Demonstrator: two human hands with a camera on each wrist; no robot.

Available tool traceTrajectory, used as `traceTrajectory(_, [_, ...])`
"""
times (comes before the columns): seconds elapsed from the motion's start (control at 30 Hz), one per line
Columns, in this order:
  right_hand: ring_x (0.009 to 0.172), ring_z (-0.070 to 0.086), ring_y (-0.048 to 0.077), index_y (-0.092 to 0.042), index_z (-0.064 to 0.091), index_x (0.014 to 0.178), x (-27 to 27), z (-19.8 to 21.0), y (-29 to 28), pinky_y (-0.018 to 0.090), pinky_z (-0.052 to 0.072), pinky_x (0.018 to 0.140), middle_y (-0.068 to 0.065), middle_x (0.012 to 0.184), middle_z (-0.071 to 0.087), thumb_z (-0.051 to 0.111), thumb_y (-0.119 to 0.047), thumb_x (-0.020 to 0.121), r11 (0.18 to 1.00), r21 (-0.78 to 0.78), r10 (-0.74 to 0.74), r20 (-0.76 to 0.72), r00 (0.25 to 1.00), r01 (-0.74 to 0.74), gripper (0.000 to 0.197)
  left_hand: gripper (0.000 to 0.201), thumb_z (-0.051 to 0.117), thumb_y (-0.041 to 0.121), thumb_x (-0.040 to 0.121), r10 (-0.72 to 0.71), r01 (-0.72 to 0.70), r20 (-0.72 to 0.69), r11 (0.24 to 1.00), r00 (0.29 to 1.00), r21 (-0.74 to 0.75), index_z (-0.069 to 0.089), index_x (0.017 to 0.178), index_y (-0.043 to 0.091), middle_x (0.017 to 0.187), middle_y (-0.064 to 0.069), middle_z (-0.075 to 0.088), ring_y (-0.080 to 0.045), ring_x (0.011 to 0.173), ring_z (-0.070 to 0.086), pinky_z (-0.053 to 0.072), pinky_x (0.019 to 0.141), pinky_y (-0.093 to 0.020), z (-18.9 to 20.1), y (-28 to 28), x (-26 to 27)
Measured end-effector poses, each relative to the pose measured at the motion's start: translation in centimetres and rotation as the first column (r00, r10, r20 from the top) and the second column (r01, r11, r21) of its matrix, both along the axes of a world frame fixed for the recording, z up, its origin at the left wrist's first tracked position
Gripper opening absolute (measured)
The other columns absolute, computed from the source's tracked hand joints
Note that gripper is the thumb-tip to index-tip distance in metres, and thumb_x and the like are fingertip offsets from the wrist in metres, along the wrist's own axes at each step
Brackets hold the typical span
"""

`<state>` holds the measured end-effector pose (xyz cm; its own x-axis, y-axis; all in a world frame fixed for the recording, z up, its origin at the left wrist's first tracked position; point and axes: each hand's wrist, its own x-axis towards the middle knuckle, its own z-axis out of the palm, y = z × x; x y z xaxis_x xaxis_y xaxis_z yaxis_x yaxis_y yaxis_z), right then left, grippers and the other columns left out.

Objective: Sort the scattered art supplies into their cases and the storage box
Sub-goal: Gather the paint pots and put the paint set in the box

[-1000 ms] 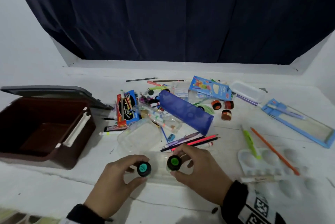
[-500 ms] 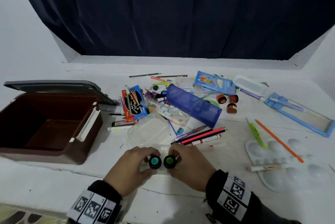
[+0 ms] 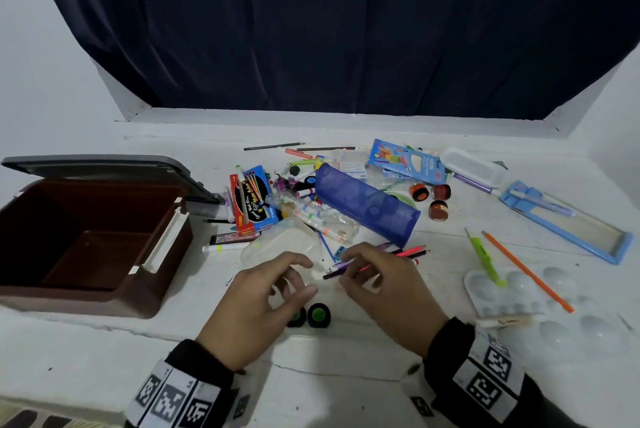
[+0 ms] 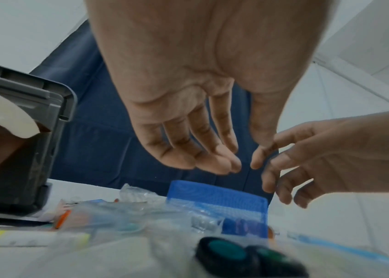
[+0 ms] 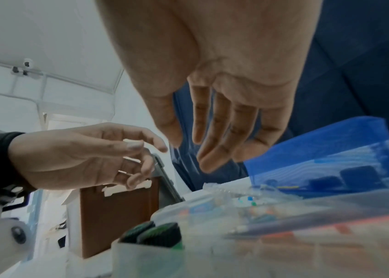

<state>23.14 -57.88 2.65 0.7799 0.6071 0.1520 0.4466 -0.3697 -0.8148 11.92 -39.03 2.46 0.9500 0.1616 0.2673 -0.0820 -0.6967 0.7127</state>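
Two small black paint jars, one with a teal lid (image 3: 298, 317) (image 4: 226, 252) and one with a green lid (image 3: 318, 315) (image 4: 275, 258), stand side by side at the table's front, in a clear plastic case (image 5: 141, 254). My left hand (image 3: 304, 277) (image 4: 243, 156) hovers just above and behind them, fingers relaxed and empty. My right hand (image 3: 346, 270) (image 5: 188, 150) hangs open over a bundle of purple and pink pencils (image 3: 412, 251), holding nothing. The brown storage box (image 3: 149, 292) stands open on the left. A blue mesh pencil case (image 3: 367, 209) lies behind the hands.
A heap of markers, a red crayon box (image 3: 252, 199) and a neon pencil box (image 3: 408, 160) fills the middle. Orange paint jars (image 3: 429, 195) stand behind the mesh case. A white palette (image 3: 540, 309), orange pencil (image 3: 526, 271) and light blue case (image 3: 571, 223) lie right.
Both hands have let go of the two jars, which now stand together, and have lifted and moved forward, the right one over the pencils.
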Motion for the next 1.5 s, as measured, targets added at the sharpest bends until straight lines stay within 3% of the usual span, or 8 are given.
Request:
traceTrajectory(0.23, [0.069,0.068,0.017,-0.026,0.065,0.097,2.2,0.8,-4.4,0.033,0.055,0.066,-0.006,0.075,0.071,0.071,-0.012,0.087,0.920,0.297,-0.240,-0.086,0.967,0.255,0.018,0.027,0.060,0.053,0.087,0.037,0.006,0.136,0.953,0.990,-0.304,0.061,0.104,0.031,0.073,0.001,0.066,-0.017,0.068,0.059,0.051,0.069,-0.040,2.3,-4.1,3.2])
traceTrajectory(0.37, [0.070,0.067,0.011,-0.029,0.064,0.098,5.4,2.4,-6.5,0.022,0.052,0.064,-0.006,0.076,0.070,0.069,-0.017,0.089,0.941,0.244,-0.237,-0.017,0.971,0.234,0.017,0.032,0.058,0.056,0.086,-0.018,0.054,0.126,0.957,0.992,-0.286,0.061,0.105,0.031,0.076,0.003,0.063,-0.016,0.074,0.060,0.049,0.070,-0.039,4.1,-5.6,6.3])
traceTrajectory(0.53, [0.080,0.063,0.005,-0.031,0.059,0.109,11.5,3.3,-7.3,0.018,0.047,0.068,-0.010,0.088,0.068,0.072,-0.028,0.086,0.983,-0.013,-0.184,0.095,0.978,0.186,0.027,0.040,0.052,0.061,0.090,-0.055,0.055,0.028,0.998,0.998,0.000,0.056,0.121,0.037,0.104,0.014,0.064,-0.006,0.100,0.060,0.047,0.082,-0.021,5.9,-4.9,12.4])
traceTrajectory(0.77, [0.101,0.059,0.023,-0.020,0.047,0.131,17.6,0.7,-3.6,0.030,0.043,0.075,0.001,0.111,0.059,0.065,-0.044,0.084,0.848,-0.528,0.110,0.109,0.988,-0.037,0.055,0.073,0.035,0.069,0.087,0.071,0.043,-0.358,0.953,0.931,0.300,0.037,0.149,0.031,0.155,0.003,0.040,-0.021,0.141,0.037,0.033,0.114,-0.041,4.0,-2.1,19.6])
traceTrajectory(0.93, [0.098,0.059,0.025,-0.018,0.059,0.110,18.6,-0.1,-3.0,0.034,0.049,0.078,0.004,0.101,0.063,0.050,-0.027,0.093,0.867,-0.497,0.136,0.175,0.975,-0.031,0.021,0.086,0.025,0.083,0.078,0.070,0.001,-0.311,0.975,0.948,0.222,0.039,0.146,0.033,0.152,0.005,0.043,-0.017,0.137,0.042,0.038,0.111,-0.041,2.2,-1.5,19.6])
traceTrajectory(1.13, [0.066,0.060,0.017,-0.023,0.056,0.096,20.3,1.3,-7.5,0.034,0.053,0.063,-0.002,0.076,0.062,0.045,-0.026,0.098,0.979,-0.149,-0.096,0.282,0.955,0.142,0.012,0.035,0.053,0.051,0.095,0.054,-0.053,-0.035,0.998,0.998,0.013,0.051,0.127,0.037,0.122,0.015,0.058,-0.003,0.100,0.062,0.051,0.080,-0.023,2.9,-4.1,19.7])
traceTrajectory(1.37, [0.076,0.069,0.028,-0.020,0.051,0.100,22.8,0.3,-15.3,0.041,0.057,0.059,0.011,0.089,0.071,0.051,-0.013,0.100,0.869,0.174,-0.443,-0.147,0.885,0.464,0.007,0.039,0.053,0.051,0.096,-0.009,0.135,-0.407,0.950,0.913,0.282,0.050,0.128,0.030,0.114,-0.001,0.057,-0.021,0.100,0.059,0.049,0.085,-0.035,0.4,-6.1,24.1])
traceTrajectory(1.5, [0.073,0.069,0.025,-0.016,0.045,0.113,22.5,-1.7,-17.3,0.034,0.052,0.058,0.015,0.099,0.068,0.055,-0.017,0.099,0.803,0.070,-0.492,-0.483,0.724,0.592,0.018,0.036,0.058,0.059,0.087,0.000,0.275,-0.574,0.877,0.819,0.393,0.050,0.110,0.033,0.101,0.002,0.059,-0.020,0.089,0.058,0.052,0.082,-0.037,-1.0,-6.9,26.0])
